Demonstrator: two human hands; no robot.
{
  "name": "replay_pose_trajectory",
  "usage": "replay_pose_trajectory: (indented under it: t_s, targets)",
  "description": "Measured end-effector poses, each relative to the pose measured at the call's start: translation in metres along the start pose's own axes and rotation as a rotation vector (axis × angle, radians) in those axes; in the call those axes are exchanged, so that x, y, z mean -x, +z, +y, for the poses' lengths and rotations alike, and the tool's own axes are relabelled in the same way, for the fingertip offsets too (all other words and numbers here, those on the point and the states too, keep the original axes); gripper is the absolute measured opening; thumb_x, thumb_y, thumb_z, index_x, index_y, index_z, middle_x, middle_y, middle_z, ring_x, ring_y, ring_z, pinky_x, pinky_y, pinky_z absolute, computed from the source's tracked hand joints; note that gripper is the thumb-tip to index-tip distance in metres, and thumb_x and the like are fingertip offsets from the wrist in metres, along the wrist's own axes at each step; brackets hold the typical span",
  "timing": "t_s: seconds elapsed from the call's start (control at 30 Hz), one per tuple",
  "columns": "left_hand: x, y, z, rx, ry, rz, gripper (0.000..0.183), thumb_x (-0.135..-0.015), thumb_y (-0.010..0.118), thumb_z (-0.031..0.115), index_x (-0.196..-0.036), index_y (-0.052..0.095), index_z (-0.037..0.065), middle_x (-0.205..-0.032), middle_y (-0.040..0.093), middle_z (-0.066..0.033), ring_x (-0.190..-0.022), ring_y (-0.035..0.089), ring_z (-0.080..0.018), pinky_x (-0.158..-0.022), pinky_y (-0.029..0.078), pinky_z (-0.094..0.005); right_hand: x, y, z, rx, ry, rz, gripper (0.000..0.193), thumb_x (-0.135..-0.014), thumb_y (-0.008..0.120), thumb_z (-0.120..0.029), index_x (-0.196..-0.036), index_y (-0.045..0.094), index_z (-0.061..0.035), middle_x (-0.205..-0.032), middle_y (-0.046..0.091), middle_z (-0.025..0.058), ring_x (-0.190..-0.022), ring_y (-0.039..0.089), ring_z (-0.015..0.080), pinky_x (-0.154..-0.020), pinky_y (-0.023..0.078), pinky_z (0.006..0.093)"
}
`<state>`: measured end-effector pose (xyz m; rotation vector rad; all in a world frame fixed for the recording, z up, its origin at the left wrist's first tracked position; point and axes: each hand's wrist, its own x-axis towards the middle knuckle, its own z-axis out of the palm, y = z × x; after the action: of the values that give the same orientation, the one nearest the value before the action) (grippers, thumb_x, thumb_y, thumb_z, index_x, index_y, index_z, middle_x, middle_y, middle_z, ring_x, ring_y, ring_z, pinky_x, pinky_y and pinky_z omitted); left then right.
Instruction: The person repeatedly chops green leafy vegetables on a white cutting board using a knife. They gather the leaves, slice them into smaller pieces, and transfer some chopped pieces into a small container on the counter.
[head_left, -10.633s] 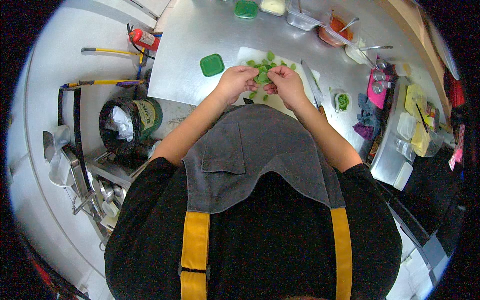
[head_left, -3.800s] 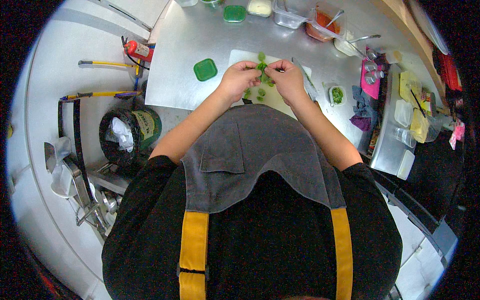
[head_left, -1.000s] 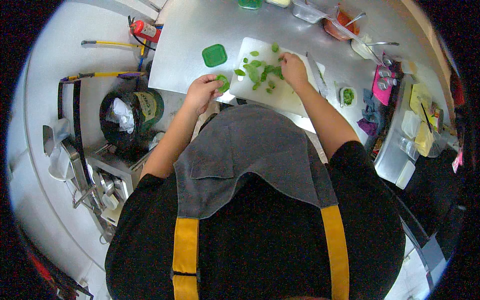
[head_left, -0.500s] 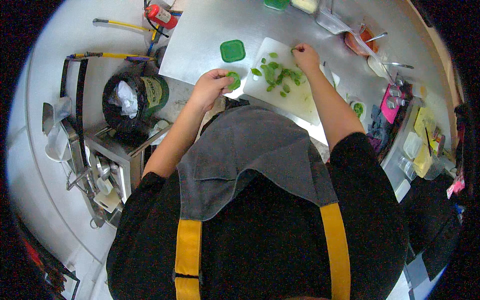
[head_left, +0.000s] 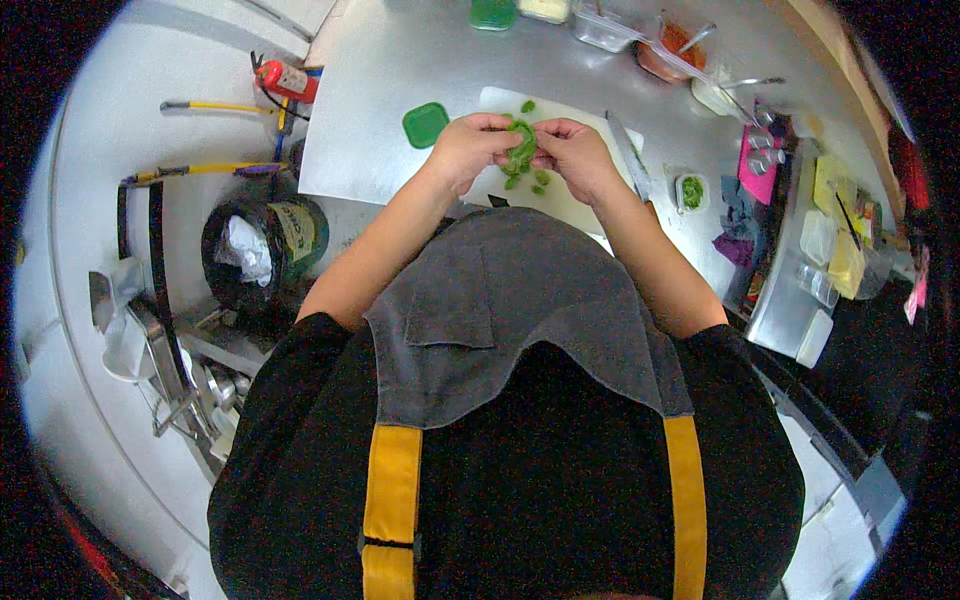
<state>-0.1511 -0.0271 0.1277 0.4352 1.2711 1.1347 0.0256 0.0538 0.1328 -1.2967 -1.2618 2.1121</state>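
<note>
Grey cloth, an apron [head_left: 540, 290], lies nearest. Beyond it, the left hand [head_left: 470, 152] pinches green leaves [head_left: 521, 152] between thumb and fingers; the right hand [head_left: 578, 160] pinches their other edge, probably steadying the soft bunch. They are held over a white cutting board [head_left: 568, 207], which likely catches loose pieces. The knife [head_left: 631, 157] lies right of the hands, seemingly parked within reach. Farthest, a sauce tub [head_left: 665, 65] holds a spoon [head_left: 697, 38], perhaps for serving.

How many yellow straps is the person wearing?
2: a left strap and a right strap, each running from the grey apron over the black shirt to the picture's bottom edge. Any others could be hidden.
</note>
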Motion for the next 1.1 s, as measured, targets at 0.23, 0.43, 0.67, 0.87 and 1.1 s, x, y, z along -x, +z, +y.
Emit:
replay_pose_trajectory:
  t_s: [0.23,0.43,0.67,0.87,1.1]
  targets:
    - [-0.015,0.032,-0.011,-0.038,-0.070,-0.076,0.031,-0.087,0.075,0.010,-0.113,0.063,-0.003,-0.100,0.069,-0.0086,-0.082,0.064,-0.0159,-0.070,0.053,-0.0277,0.022,-0.030,0.007,-0.212,0.004,0.045,0.025,-0.090,0.070,-0.007,-0.111,0.064,0.0045,-0.099,0.069,0.0098,-0.081,0.068,0.0165,-0.073,0.058,0.0274]
    - [-0.025,0.060,-0.027,-0.164,-0.087,-0.109,0.032,-0.090,0.073,0.013,-0.117,0.063,0.000,-0.099,0.069,-0.0068,-0.082,0.064,-0.0161,-0.071,0.053,-0.0281,0.033,-0.053,0.026,-0.070,-0.036,0.146,0.024,-0.087,0.071,-0.003,-0.109,0.063,0.0028,-0.097,0.069,0.0102,-0.080,0.068,0.0159,-0.070,0.058,0.0285]
    - [-0.060,0.083,-0.070,-0.437,-0.054,-0.326,0.031,-0.089,0.070,0.012,-0.116,0.063,-0.001,-0.097,0.069,-0.0074,-0.076,0.064,-0.0168,-0.068,0.052,-0.0282,0.036,-0.090,0.069,-0.102,-0.018,0.247,0.012,-0.091,0.066,0.000,-0.101,0.060,-0.0021,-0.090,0.066,0.0054,-0.074,0.064,0.0138,-0.069,0.055,0.0260]
    - [-0.089,0.105,-0.113,-0.038,-0.284,-0.435,0.023,-0.092,0.066,0.013,-0.111,0.064,0.001,-0.095,0.068,-0.0082,-0.080,0.066,-0.0200,-0.074,0.055,-0.0328,0.034,-0.134,0.108,0.024,-0.068,0.351,0.009,-0.091,0.065,0.001,-0.098,0.062,-0.0021,-0.086,0.066,0.0044,-0.073,0.063,0.0123,-0.065,0.052,0.0250]
    - [-0.109,0.114,-0.143,0.192,-0.526,-0.508,0.011,-0.093,0.065,0.009,-0.104,0.063,0.007,-0.102,0.067,-0.0076,-0.096,0.066,-0.0230,-0.084,0.055,-0.0370,0.051,-0.154,0.110,0.663,-0.419,0.456,0.009,-0.088,0.065,0.000,-0.096,0.070,-0.0025,-0.090,0.071,0.0073,-0.079,0.067,0.0176,-0.073,0.054,0.0297]
